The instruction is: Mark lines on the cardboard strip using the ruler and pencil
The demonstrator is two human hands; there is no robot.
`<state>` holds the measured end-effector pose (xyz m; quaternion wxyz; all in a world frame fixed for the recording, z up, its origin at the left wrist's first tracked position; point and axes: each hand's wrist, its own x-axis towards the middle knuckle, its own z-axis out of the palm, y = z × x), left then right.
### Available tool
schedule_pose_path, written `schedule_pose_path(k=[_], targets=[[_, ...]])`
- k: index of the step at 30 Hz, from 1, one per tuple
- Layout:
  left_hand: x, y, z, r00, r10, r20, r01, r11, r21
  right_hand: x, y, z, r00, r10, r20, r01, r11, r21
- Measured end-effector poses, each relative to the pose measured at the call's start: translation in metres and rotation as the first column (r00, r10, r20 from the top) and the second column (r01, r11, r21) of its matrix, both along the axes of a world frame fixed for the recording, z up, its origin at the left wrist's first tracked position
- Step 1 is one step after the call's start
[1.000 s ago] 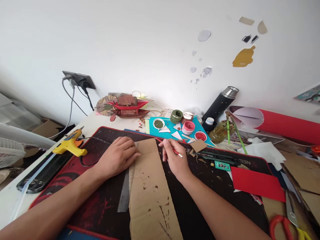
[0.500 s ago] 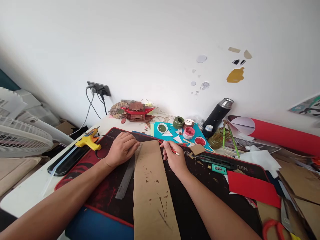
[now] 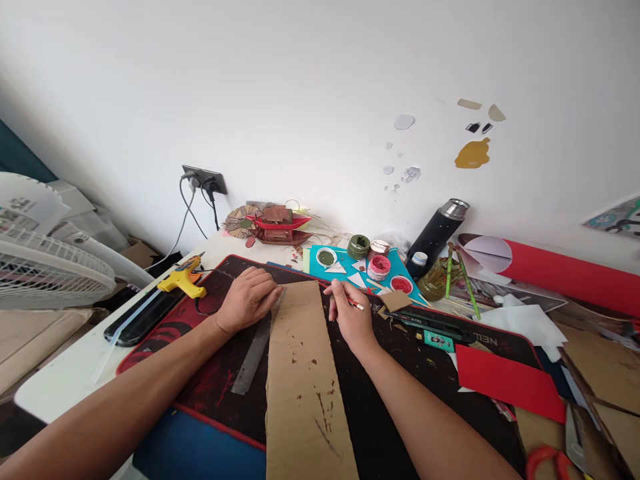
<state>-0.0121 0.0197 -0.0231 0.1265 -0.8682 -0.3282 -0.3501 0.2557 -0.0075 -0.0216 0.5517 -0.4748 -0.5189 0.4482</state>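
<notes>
Currently: your left hand (image 3: 249,298) lies flat, pinning steel ruler (image 3: 254,355) beside cardboard strip (image 3: 305,373); your right hand's (image 3: 350,317) grip closes on red pencil (image 3: 350,301). Risk, judged: ruler slips, line skews.

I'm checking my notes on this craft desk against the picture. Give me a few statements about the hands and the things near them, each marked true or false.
1. The left hand rests on a metal ruler beside the cardboard strip. True.
2. The right hand holds a pair of scissors. False: it holds a thin red pencil; the red-handled scissors lie at the lower right, untouched.
3. The yellow glue gun lies to the left of the left hand. True.
4. The black flask lies flat on the mat. False: it stands tilted toward the wall, behind the paint pots.
5. The cardboard strip is blue. False: it is brown.
</notes>
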Motion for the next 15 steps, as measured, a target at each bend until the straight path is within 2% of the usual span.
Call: schedule_pose_path(k=[9,15], targets=[[0.003,0.001,-0.001,0.999,0.032,0.041,-0.030,0.999,-0.041,0.001,0.000,0.001,0.999,-0.032,-0.032,0.033,0.999,0.025],[-0.005,0.007,-0.016,0.997,0.055,0.047,-0.049,0.992,-0.116,0.001,-0.001,0.000,0.999,-0.034,-0.026,0.035,0.998,0.046]])
